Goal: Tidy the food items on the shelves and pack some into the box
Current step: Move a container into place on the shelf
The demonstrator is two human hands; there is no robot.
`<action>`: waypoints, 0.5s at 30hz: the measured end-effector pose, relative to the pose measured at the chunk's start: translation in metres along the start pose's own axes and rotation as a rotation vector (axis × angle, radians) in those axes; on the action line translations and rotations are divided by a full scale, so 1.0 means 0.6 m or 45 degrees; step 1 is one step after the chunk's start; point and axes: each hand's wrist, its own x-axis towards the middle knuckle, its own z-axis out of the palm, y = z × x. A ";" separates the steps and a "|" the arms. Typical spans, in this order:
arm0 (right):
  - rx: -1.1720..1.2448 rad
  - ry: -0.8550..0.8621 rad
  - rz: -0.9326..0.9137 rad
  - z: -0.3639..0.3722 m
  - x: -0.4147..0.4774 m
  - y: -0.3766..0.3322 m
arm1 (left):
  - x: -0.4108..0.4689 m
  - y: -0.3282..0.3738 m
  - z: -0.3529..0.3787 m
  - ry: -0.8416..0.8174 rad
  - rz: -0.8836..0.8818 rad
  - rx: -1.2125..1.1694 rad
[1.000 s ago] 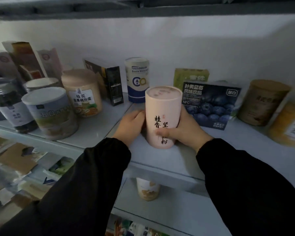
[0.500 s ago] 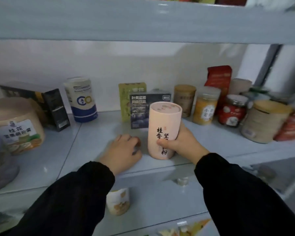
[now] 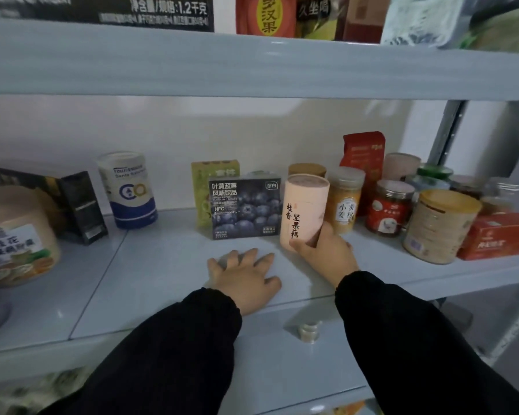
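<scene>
View from a head-worn camera, looking into a pale grey metal shelf (image 3: 162, 280) stocked with food. The right hand (image 3: 327, 256), in a black sleeve, is wrapped round the lower part of a tall pink tube (image 3: 304, 211) with dark Chinese lettering. The thumb lies across the front and the fingers curl behind. The tube stands upright near the middle of the shelf, just beside a dark blueberry drink box (image 3: 243, 208) on its left and a yellow jar (image 3: 343, 199) on its right. The hand hides the tube's base, so it is unclear whether the base sits on the shelf or is lifted slightly. The left hand (image 3: 246, 277) lies flat on the bare shelf in front of the blueberry box, fingers spread and holding nothing. Further right stand a red-lidded jar (image 3: 390, 208), a large tan tin (image 3: 438, 226) and a red carton (image 3: 498, 235). No packing box is in view. The step appears to be setting the tube into the row. To do it well, keep the tube vertical, slide it rather than tip it, turn the lettering forward, and avoid knocking the yellow jar, which is close beside it.
</scene>
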 end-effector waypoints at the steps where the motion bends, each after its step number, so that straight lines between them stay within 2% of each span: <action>1: -0.077 0.028 -0.006 0.002 0.003 0.000 | 0.004 0.005 0.000 -0.011 -0.029 -0.006; 5: -0.172 0.102 -0.003 0.006 0.009 0.003 | 0.017 0.038 -0.004 -0.030 -0.119 -0.007; 8: -0.136 0.145 -0.114 0.006 0.006 0.009 | 0.028 0.068 -0.002 -0.002 -0.119 0.009; 12: -0.184 0.001 -0.275 0.002 -0.001 0.014 | 0.032 0.089 0.001 0.032 -0.159 -0.002; 15: -0.220 -0.074 -0.307 -0.001 -0.004 0.014 | 0.029 0.093 0.004 0.067 -0.195 -0.012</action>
